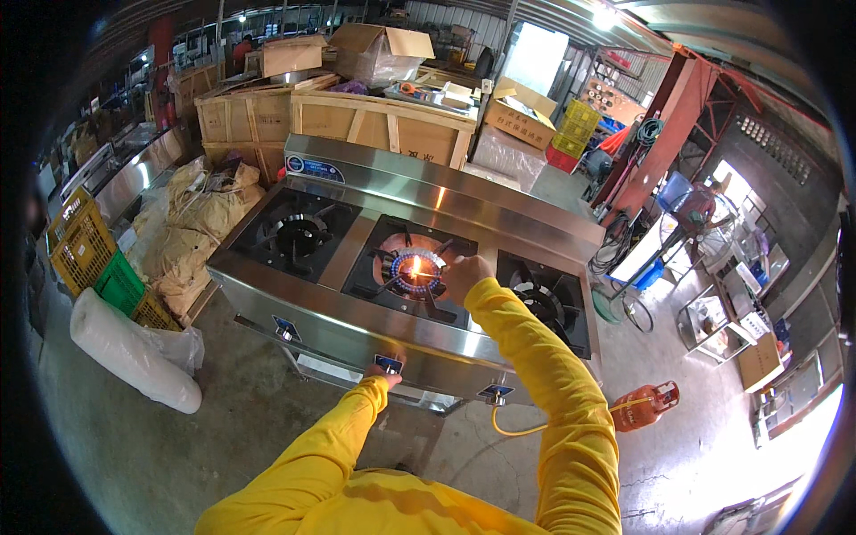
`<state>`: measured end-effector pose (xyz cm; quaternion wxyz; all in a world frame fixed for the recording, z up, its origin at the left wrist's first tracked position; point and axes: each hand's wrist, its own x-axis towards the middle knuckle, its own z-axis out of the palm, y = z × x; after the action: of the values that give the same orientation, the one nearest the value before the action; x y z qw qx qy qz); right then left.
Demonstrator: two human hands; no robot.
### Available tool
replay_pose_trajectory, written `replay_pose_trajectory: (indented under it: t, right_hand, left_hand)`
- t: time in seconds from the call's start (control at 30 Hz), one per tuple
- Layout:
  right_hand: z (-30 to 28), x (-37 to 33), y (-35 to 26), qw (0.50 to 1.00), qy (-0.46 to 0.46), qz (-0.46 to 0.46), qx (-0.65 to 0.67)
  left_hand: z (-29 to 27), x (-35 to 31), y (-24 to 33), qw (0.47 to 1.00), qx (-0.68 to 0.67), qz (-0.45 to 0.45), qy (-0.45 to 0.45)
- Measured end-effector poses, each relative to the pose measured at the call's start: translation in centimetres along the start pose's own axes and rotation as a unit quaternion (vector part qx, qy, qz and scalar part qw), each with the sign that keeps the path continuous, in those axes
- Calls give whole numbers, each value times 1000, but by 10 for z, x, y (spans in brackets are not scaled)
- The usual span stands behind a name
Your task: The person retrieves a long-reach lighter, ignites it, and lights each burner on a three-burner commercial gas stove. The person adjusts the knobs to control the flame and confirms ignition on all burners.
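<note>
A long stainless steel gas stove (464, 201) with three burners stands in front of me. My left hand (385, 371) grips the middle control knob on the stove's front panel. My right hand (464, 272) reaches over the middle burner (412, 266), closed on a small lighter that is mostly hidden in my fist. A blue ring of flame with an orange tongue burns at that burner. The left burner (299, 234) and the right burner (539, 299) are unlit. Both my arms wear yellow sleeves.
An orange gas cylinder (644, 406) lies on the concrete floor at right, joined to the stove by a yellow hose (522, 430). Wooden crates (383, 125) and cardboard boxes stand behind. Sacks, yellow and green crates (85, 254) and a white roll (129, 352) lie at left.
</note>
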<state>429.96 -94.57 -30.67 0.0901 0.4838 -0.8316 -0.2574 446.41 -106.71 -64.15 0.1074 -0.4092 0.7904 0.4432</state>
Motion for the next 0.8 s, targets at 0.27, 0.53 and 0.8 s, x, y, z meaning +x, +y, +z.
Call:
replay_pose_trajectory:
  t: [0.27, 0.53, 0.8]
  right_hand:
    - [-33, -57, 25, 963, 190, 171, 83]
    - [37, -196, -40, 810, 355, 350, 310]
    - [166, -322, -249, 719, 293, 335, 534]
  left_hand:
    - [-14, -14, 11, 999, 6, -17, -36]
    - [-16, -33, 8, 995, 5, 60, 75]
    - [3, 5, -17, 991, -3, 128, 42]
